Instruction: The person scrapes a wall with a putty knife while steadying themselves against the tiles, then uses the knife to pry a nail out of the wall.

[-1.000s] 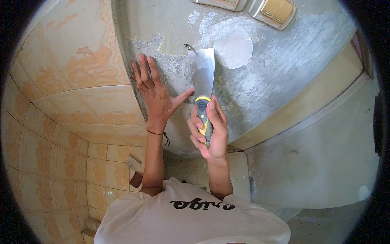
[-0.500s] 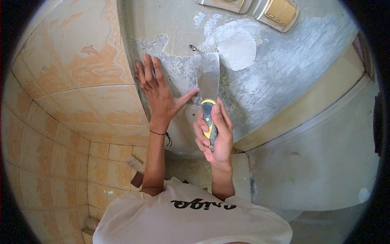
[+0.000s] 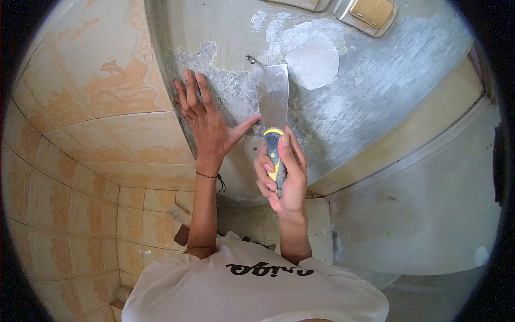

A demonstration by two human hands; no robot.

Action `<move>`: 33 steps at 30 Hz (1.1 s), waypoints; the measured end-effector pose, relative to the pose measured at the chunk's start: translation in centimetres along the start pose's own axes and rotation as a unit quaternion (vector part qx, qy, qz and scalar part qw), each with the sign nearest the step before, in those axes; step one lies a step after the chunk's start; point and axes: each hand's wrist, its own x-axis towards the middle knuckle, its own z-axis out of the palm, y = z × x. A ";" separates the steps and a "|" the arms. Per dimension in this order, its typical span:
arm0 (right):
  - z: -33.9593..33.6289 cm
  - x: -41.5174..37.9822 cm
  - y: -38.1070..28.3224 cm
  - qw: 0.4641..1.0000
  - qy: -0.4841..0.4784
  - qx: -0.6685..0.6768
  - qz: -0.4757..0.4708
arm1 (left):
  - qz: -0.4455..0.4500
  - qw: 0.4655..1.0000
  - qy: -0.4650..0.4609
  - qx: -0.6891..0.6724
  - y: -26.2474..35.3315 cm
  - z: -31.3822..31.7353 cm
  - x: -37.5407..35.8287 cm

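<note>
My right hand (image 3: pixel 287 172) is wrapped round the black-and-yellow handle of a putty knife (image 3: pixel 272 96). Its wide metal blade points up against the grey wall (image 3: pixel 230 115), and its top edge sits just below a small dark hook or nail (image 3: pixel 250 59). My left hand (image 3: pixel 209 121) lies flat on the wall, fingers stretched upward and thumb reaching toward the blade. Around that hand the wall surface is rough and flaking. A smooth white patch (image 3: pixel 313 63) shows right of the blade, with whitish smears about it.
Two light-switch plates sit at the top, one with tan rockers (image 3: pixel 371 12). Orange-patterned tiles (image 3: pixel 102 80) cover the left wall. A cream door-frame strip (image 3: pixel 407 129) runs along the right. Low at the left, a small brown object (image 3: pixel 182 235) lies near the tiles.
The view has shifted slightly, so the wall and switch plates appear a little higher and further left. Both hands keep almost the same pose, and the putty knife stays in my right hand.
</note>
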 end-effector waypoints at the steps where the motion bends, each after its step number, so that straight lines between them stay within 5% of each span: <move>1: 0.0 0.1 0.4 1.000 0.002 -0.004 -0.007 | 0.002 1.000 0.000 0.002 0.0 0.0 -0.1; 33: -0.5 -0.1 -0.8 0.999 -0.022 0.016 0.018 | -0.012 1.000 -0.005 0.006 0.3 -0.4 0.2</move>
